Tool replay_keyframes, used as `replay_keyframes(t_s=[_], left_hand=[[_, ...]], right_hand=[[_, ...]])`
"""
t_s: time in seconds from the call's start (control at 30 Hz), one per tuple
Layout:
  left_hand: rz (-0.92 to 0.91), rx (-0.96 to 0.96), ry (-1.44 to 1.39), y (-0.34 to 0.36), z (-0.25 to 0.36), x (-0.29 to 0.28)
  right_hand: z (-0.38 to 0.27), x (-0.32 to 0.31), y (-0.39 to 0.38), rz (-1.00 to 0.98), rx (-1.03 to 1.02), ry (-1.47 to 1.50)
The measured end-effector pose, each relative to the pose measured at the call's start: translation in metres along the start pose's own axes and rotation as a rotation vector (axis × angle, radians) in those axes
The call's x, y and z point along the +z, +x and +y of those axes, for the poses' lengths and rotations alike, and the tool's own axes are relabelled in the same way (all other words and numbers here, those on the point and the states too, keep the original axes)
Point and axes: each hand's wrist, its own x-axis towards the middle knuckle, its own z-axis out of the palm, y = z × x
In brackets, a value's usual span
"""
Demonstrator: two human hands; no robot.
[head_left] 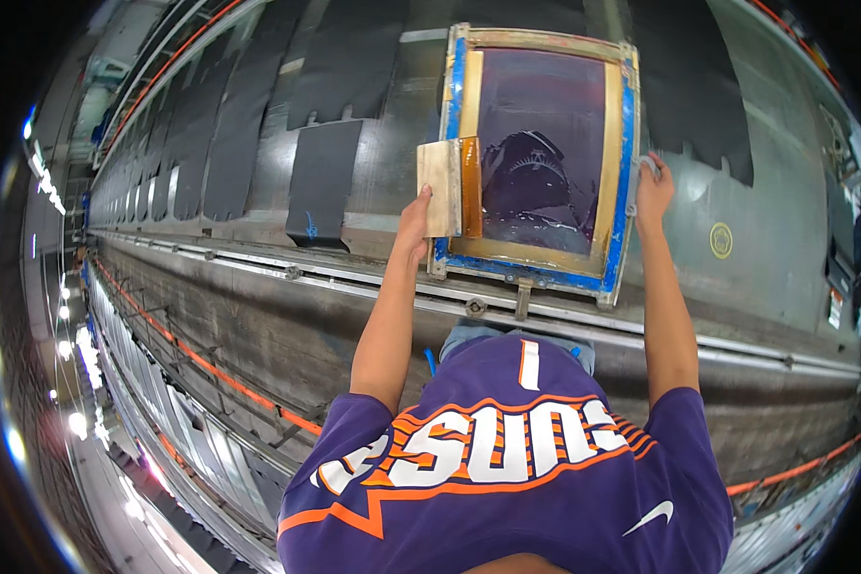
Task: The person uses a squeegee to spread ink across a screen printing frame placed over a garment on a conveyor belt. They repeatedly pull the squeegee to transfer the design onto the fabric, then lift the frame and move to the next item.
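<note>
A screen printing frame point(555, 41) with a wooden rim and blue tape along its inner border lies over the long table in front of me. Dark ink point(536, 182) is spread unevenly on its mesh, thickest in the near half. My left hand point(414, 222) is closed on the wooden handle of a squeegee point(439, 177), whose amber blade stands over the frame's left side. At the right edge of the frame, my right hand point(653, 196) has its fingers curled round a small grey handle point(648, 165).
Black fabric panels point(320, 182) lie flat along the grey table point(765, 191), on both sides of the frame. A metal rail point(364, 284) runs along the table's near edge, with a bracket point(523, 298) of the frame above it. Orange piping point(201, 344) follows the neighbouring table.
</note>
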Motion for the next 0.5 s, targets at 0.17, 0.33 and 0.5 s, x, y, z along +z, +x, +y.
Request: replay_keyframes(t_s=[0.17, 0.33, 0.5], left_hand=[[-0.024, -0.017, -0.048, -0.016, 0.001, -0.003], [0.102, 0.158, 0.007, -0.041, 0.022, 0.014], [-0.032, 0.362, 0.324, -0.063, 0.037, 0.014]], right_hand=[[0.0, -0.001, -0.013, 0.047, -0.008, -0.227], [-0.028, 0.007, -0.027, 0.083, -0.051, -0.227], [-0.029, 0.01, -0.028, 0.102, -0.106, -0.299]])
